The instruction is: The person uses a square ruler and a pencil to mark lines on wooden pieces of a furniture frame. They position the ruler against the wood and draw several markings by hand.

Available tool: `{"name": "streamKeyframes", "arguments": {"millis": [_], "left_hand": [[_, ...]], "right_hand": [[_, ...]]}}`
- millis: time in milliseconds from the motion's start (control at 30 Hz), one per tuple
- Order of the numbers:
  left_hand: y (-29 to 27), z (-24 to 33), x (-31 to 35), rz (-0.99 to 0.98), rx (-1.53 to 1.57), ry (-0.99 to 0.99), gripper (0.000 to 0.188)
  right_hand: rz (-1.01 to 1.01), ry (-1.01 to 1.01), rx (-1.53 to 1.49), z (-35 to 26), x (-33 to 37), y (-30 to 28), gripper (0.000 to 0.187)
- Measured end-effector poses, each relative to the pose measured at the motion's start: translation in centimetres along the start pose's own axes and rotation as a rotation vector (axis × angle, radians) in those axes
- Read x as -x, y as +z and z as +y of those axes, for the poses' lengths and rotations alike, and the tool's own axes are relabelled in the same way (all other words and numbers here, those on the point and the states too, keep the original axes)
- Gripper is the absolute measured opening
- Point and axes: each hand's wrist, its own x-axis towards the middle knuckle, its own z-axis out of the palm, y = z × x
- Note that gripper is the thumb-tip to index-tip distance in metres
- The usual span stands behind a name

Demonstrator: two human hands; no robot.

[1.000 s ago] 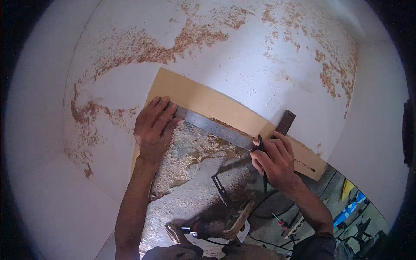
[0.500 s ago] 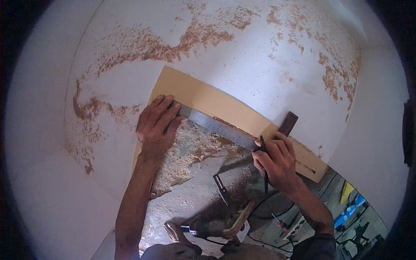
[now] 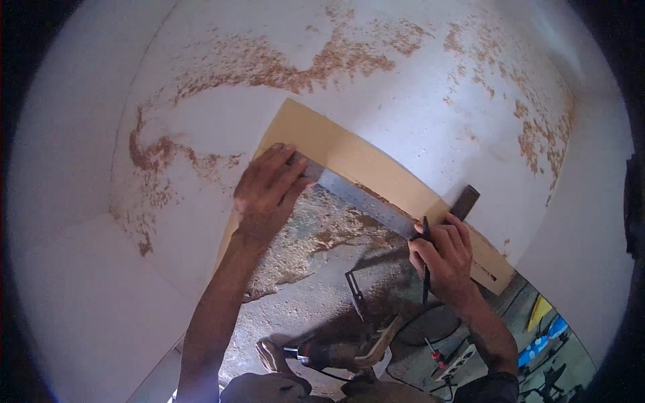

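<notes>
A power tool (image 3: 329,352) lies by a foot (image 3: 271,356). Beyond it, the right hand (image 3: 445,260) has its fingers curled closed around a black pen (image 3: 426,279), beside the metal blade's (image 3: 363,200) right end. The left hand's (image 3: 267,191) fingers, slightly spread, press flat across its other end and the tan board (image 3: 363,160). Past that, brown crumbs (image 3: 342,60) litter a white surface (image 3: 403,111).
</notes>
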Motion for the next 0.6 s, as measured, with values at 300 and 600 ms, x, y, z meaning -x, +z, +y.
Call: {"name": "streamKeyframes", "arguments": {"millis": [300,600], "left_hand": [[-0.02,-0.07,0.31,0.019,0.048,-0.024,0.04],[0.65,-0.27,0.63,0.05,-0.005,-0.035,0.033]], "right_hand": [[0.001,0.002,0.005,0.03,0.18,0.37,0.02],[-0.003,-0.001,0.0,0.07,0.28,0.11,0.022]]}}
